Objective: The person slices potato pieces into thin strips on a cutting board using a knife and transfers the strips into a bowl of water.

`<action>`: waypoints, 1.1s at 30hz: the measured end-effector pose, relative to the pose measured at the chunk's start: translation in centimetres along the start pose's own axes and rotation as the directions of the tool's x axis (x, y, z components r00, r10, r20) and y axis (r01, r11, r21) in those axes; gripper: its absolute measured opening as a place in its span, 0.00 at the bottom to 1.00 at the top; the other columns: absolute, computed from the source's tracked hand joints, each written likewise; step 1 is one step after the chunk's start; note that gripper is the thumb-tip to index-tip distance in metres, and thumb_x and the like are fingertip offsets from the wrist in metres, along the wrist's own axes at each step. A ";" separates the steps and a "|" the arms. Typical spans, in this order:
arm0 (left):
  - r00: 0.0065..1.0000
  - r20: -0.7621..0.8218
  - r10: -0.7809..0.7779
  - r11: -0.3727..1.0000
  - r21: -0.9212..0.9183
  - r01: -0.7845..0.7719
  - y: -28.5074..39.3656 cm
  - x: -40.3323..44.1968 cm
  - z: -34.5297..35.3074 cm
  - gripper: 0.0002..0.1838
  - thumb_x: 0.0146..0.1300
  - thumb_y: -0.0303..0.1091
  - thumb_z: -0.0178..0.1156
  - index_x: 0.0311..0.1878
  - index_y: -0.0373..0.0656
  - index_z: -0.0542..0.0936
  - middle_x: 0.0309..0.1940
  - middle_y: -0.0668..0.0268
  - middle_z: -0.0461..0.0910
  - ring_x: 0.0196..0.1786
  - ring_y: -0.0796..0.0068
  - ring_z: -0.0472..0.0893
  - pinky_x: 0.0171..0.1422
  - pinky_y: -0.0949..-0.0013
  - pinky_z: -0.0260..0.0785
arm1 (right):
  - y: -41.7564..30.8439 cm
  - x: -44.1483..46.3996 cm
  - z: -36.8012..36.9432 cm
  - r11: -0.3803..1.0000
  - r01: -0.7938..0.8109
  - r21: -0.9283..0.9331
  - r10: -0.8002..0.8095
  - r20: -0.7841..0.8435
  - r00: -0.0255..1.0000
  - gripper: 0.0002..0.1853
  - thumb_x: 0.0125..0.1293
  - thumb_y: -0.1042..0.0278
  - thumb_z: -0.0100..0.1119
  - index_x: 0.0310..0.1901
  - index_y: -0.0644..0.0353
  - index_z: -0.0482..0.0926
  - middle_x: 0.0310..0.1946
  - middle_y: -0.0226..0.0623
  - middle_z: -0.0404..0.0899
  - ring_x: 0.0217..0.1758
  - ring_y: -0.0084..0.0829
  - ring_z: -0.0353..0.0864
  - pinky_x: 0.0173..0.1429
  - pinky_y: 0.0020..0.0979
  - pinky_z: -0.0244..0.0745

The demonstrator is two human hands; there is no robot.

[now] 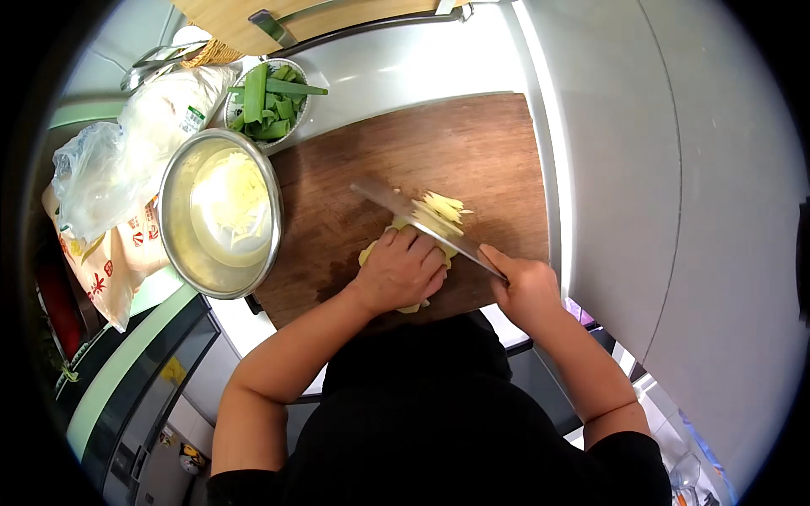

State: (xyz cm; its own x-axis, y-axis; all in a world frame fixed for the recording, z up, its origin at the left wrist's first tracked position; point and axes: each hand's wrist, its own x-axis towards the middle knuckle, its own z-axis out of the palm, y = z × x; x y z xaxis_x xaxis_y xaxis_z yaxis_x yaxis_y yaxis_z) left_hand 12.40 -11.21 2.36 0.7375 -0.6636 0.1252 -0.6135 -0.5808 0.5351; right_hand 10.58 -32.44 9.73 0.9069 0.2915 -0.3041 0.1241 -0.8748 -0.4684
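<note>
1. Board point(472, 135), brown wood, lies on a white counter point(371, 72) beside a grey wall point(624, 169).
2. Slices point(368, 251) and strips point(445, 207) sit on it, near its middle.
3. Left hand point(401, 268), fingers curled, presses the slices.
4. Right hand point(527, 291) is closed round the knife point(430, 223).
5. Left of the board: a metal bowl point(274, 228) and bags point(101, 181).

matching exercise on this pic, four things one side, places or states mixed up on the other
1. round silver metal bowl
2. long grey metal knife
3. flat green leaf pieces
4. brown wooden board

A. heaped in a small round bowl
B. beneath the knife
C. gripped by the right hand
D. holding pale yellow strips in liquid

Pairs: 1-D, 2-C, 3-A, 4-B
</note>
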 end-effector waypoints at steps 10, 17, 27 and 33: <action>0.985 -0.164 0.058 0.998 0.000 -0.058 -0.2 0.2 0.0 0.14 0.51 0.41 0.63 0.40 0.45 0.80 0.43 0.62 0.77 0.49 0.60 0.75 0.54 0.57 0.66 | -1.1 -1.3 -2.8 1.000 -0.008 0.013 0.007 0.072 0.997 0.21 0.51 0.75 0.62 0.50 0.56 0.77 0.22 0.39 0.79 0.23 0.43 0.79 0.28 0.41 0.74; 0.989 -0.144 0.033 0.999 -0.010 -0.035 -0.1 0.1 0.4 0.14 0.50 0.41 0.64 0.38 0.45 0.80 0.41 0.62 0.77 0.47 0.60 0.75 0.53 0.59 0.67 | -1.2 0.4 -0.2 0.999 -0.022 -0.045 0.025 0.058 0.998 0.21 0.51 0.73 0.63 0.50 0.56 0.76 0.22 0.39 0.79 0.23 0.43 0.79 0.28 0.40 0.74; 0.988 -0.148 0.037 0.999 0.013 -0.036 0.0 0.2 0.0 0.10 0.49 0.40 0.64 0.32 0.46 0.78 0.38 0.66 0.76 0.45 0.64 0.75 0.51 0.61 0.67 | -1.8 -0.7 -2.6 0.994 -0.057 0.093 0.053 0.043 0.998 0.21 0.52 0.76 0.61 0.50 0.57 0.77 0.21 0.41 0.78 0.25 0.45 0.79 0.30 0.41 0.74; 0.980 -0.187 0.073 0.997 -0.003 -0.075 -0.2 0.3 0.0 0.12 0.49 0.40 0.64 0.36 0.46 0.79 0.40 0.65 0.77 0.45 0.63 0.75 0.53 0.60 0.67 | -1.5 -0.8 -2.5 0.997 -0.005 0.080 0.000 0.066 0.998 0.20 0.52 0.75 0.62 0.49 0.58 0.76 0.21 0.41 0.78 0.24 0.45 0.78 0.29 0.42 0.74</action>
State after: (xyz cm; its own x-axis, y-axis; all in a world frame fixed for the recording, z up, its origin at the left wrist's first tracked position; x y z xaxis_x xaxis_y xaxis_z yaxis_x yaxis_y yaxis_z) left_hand 12.74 -11.28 2.26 0.7306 -0.6044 0.3176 -0.6660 -0.5282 0.5268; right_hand 10.72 -32.32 12.76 0.8783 0.3164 -0.3585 0.0865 -0.8425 -0.5318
